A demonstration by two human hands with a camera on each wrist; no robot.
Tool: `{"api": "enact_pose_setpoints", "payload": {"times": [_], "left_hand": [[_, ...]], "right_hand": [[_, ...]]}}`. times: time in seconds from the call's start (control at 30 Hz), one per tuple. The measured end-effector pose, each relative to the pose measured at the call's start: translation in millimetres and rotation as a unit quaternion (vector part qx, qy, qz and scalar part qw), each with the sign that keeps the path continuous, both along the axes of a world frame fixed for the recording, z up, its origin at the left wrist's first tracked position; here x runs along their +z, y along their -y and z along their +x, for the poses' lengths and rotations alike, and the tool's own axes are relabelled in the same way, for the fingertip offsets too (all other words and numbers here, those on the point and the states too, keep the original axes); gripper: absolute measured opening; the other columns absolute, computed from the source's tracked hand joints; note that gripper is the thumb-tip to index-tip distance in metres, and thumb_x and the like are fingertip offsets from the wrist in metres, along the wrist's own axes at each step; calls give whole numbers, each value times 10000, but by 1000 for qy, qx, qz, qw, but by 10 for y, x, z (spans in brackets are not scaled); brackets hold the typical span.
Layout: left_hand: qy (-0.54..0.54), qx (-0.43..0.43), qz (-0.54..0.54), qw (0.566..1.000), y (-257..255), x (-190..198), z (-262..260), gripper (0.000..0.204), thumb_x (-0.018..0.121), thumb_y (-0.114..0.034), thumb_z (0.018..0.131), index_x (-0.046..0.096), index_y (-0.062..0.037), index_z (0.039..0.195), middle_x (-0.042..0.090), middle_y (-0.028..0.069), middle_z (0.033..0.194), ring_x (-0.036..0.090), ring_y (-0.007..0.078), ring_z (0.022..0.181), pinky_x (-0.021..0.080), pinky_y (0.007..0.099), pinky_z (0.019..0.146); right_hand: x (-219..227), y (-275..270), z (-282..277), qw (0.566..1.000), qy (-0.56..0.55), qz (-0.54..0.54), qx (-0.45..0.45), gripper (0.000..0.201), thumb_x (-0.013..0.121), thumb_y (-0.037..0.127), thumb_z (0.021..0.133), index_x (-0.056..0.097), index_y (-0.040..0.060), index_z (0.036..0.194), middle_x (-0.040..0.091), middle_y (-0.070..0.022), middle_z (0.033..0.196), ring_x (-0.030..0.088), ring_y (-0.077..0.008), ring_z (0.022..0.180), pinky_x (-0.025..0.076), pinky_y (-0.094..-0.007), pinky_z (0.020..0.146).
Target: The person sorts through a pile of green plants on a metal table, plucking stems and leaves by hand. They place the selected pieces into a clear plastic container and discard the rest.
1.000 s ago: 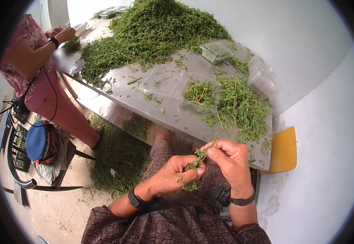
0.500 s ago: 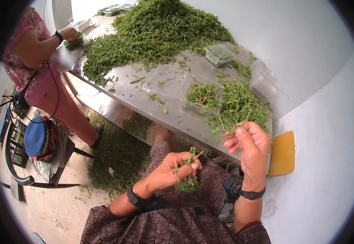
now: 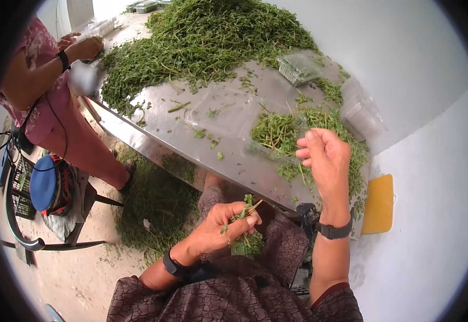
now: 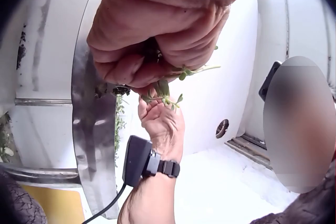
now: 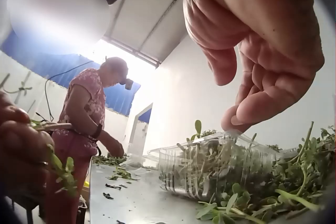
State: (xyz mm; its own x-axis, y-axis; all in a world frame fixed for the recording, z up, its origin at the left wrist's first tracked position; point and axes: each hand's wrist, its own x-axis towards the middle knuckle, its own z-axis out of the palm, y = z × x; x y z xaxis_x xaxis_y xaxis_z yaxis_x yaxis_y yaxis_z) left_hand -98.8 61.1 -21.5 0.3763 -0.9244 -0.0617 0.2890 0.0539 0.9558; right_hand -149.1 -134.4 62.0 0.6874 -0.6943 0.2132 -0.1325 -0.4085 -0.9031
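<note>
My left hand (image 3: pixel 224 226) grips a small bunch of leafy green stems (image 3: pixel 246 244) over my lap, with pale stem ends poking out past the thumb. In the left wrist view, a sprig (image 4: pixel 167 98) hangs below those fingers. Over the table, my right hand (image 3: pixel 328 161) hovers beside an opened clear plastic box (image 5: pixel 176 174) filled with greens. Its fingers are loosely bent, the thumb stands apart from them, and nothing shows between them in the right wrist view. The box's clear lid (image 3: pixel 218 114) lies folded back to the left.
A large heap of greens (image 3: pixel 228 43) covers the metal table's (image 3: pixel 161 104) back. Loose stems (image 3: pixel 354 155), a closed box (image 3: pixel 298 70) and stacked clear boxes (image 3: pixel 361 107) lie rightward. A yellow board (image 3: pixel 379 204) stands by the wall. Another person (image 3: pixel 40 80) works at left, near a chair (image 3: pixel 73 248).
My right hand has moved from beside the left hand, away with a stem, to the filled box, and the stem no longer shows in it. The left hand keeps its bunch over the lap.
</note>
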Motion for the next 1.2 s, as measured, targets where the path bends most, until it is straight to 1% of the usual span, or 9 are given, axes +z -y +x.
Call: {"api": "enact_pose_setpoints", "payload": {"times": [0.07, 0.3, 0.43, 0.53, 0.63, 0.7, 0.8, 1.0, 1.2], "left_hand": [[-10, 7, 6, 1000, -3, 15, 26, 243, 554, -260, 888, 629, -29, 881, 568, -16, 693, 427, 25, 571, 317, 203, 506], [-50, 31, -10, 998, 80, 67, 65, 228, 546, -239, 888, 613, -21, 886, 559, 2, 704, 492, 52, 652, 379, 200, 579], [-85, 16, -23, 996, 58, 152, -9, 245, 509, -272, 909, 612, -49, 917, 557, -26, 724, 473, 32, 659, 357, 180, 573], [-153, -61, -53, 985, 44, 150, -95, 238, 508, -251, 904, 612, -37, 914, 556, -21, 728, 489, 48, 683, 375, 195, 600], [-136, -98, -40, 985, 30, 185, -162, 241, 508, -253, 904, 612, -35, 914, 559, -16, 734, 498, 54, 687, 388, 201, 610], [-147, -102, -29, 983, 19, 183, -205, 242, 510, -254, 904, 611, -35, 913, 561, -14, 738, 504, 54, 685, 393, 202, 611], [-119, -125, -21, 985, 15, 202, -236, 247, 515, -265, 901, 612, -38, 912, 563, -13, 736, 508, 53, 680, 396, 205, 604], [-108, -134, 16, 985, 28, 134, -320, 256, 536, -290, 892, 615, -46, 901, 562, -19, 718, 504, 50, 662, 385, 192, 592], [-129, -143, 10, 981, -7, 140, -320, 236, 526, -273, 899, 610, -54, 924, 564, -28, 716, 499, 36, 656, 375, 178, 584]], "right_hand": [[-31, -44, -118, 1000, -20, 24, -1, 200, 526, 141, 881, 596, -42, 922, 633, -73, 765, 589, -104, 625, 452, -228, 552], [-136, -356, -535, 999, 9, 46, 9, 166, 532, 105, 884, 596, -42, 928, 643, -72, 776, 592, -93, 633, 444, -205, 542], [-232, -504, -682, 994, 28, 96, 53, 203, 553, 132, 886, 594, -39, 987, 649, -84, 828, 608, -98, 693, 476, -216, 608], [-370, -583, -747, 984, 36, 149, 94, 273, 577, 179, 882, 585, -44, 1039, 650, -83, 834, 602, -95, 739, 475, -220, 652], [-394, -605, -847, 978, 17, 148, 146, 316, 593, 203, 876, 584, -55, 1058, 640, -65, 819, 572, -76, 741, 464, -219, 660], [-386, -640, -892, 952, 15, 242, 187, 285, 596, 167, 872, 592, -56, 1049, 629, -51, 799, 554, -63, 715, 457, -211, 643], [-424, -653, -919, 966, 52, 204, 153, 229, 593, 102, 863, 598, -58, 1026, 623, -50, 779, 555, -67, 674, 458, -212, 620], [-349, -705, -1013, 963, 76, 198, 168, 103, 574, -20, 833, 613, -58, 920, 610, -53, 738, 573, -96, 632, 471, -221, 574], [-397, -740, -1056, 968, 83, 189, 145, 74, 581, -31, 815, 618, -35, 879, 599, -37, 708, 563, -79, 624, 457, -201, 562]]}}
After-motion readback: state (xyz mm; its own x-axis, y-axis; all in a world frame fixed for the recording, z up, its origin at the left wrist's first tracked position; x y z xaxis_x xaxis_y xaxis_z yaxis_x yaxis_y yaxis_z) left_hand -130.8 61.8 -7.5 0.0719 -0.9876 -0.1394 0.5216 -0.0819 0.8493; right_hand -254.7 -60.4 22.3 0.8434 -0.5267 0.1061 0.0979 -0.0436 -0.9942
